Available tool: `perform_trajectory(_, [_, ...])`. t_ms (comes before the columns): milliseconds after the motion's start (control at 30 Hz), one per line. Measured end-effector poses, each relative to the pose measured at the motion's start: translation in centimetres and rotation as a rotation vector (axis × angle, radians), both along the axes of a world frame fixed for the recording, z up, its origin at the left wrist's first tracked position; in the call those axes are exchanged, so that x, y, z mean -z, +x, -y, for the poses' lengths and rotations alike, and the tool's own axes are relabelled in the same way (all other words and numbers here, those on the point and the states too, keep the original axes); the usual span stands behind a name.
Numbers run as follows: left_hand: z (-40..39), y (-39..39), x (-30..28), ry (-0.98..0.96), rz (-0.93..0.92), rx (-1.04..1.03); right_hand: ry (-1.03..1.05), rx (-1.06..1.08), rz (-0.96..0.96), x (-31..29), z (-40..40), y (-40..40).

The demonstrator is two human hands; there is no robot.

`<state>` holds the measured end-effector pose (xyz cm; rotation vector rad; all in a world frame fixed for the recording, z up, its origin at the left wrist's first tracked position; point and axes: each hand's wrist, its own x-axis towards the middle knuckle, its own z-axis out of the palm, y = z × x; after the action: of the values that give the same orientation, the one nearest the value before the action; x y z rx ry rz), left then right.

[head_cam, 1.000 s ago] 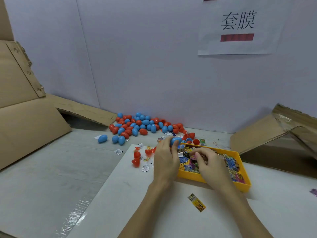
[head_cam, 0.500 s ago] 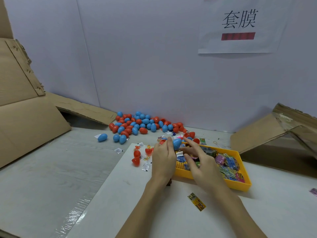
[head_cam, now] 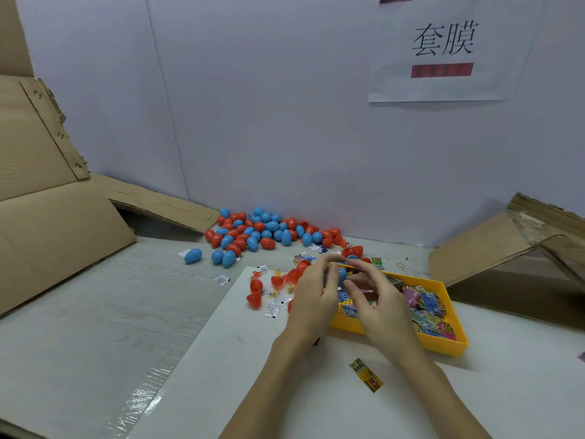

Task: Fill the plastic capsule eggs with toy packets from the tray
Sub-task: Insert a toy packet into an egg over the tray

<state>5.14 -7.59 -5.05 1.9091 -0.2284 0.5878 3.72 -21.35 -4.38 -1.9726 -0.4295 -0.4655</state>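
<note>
above the yellow tray [head_cam: 443, 345], left hand [head_cam: 311, 299] and right hand [head_cam: 378, 304] fingers clamp a blue capsule egg [head_cam: 342, 276].

- Even, soft indoor light from above fills the scene; the pale wall [head_cam: 285, 106] is bright, with a faint bluish cast.
- Shadows are weak: a dark one lies under the leaning cardboard [head_cam: 63, 236] at the table's far left, and another under the cardboard flap [head_cam: 493, 245] at the far right.
- Glare streaks the strip of clear tape [head_cam: 142, 397] near the table's [head_cam: 79, 327] front left edge.
- Motion blur smears the fingers of the left hand [head_cam: 311, 299] and the right hand [head_cam: 380, 308].
- Wide-angle distortion bends the wall seam and the cardboard edges towards the corners.
- Small print on the packets in the tray [head_cam: 443, 345] is too soft to read.
</note>
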Motion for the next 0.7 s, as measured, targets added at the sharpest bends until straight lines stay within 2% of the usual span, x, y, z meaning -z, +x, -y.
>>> perform_trajectory(67, [-0.4,0.3,-0.2,-0.013,0.007,-0.162,-0.095,-0.021,0.020,0.3,-0.1,0.1])
perform_trajectory(200, [-1.4,0.7,-0.3,-0.150,-0.021,-0.363,-0.636,0.015,0.056,1.4,-0.5,0.2])
perform_trajectory(267, [-1.3,0.8,-0.3,-0.166,-0.028,-0.402,-0.715,0.030,0.064,1.5,-0.9,0.3])
perform_trajectory(400, [-1.0,0.8,-0.2,-0.140,-0.037,-0.382,-0.643,0.037,0.068,1.4,-0.8,0.3])
perform_trajectory(700, [-1.0,0.6,-0.3,-0.129,-0.052,-0.361,-0.261,0.080,0.109,0.5,-0.3,-0.1])
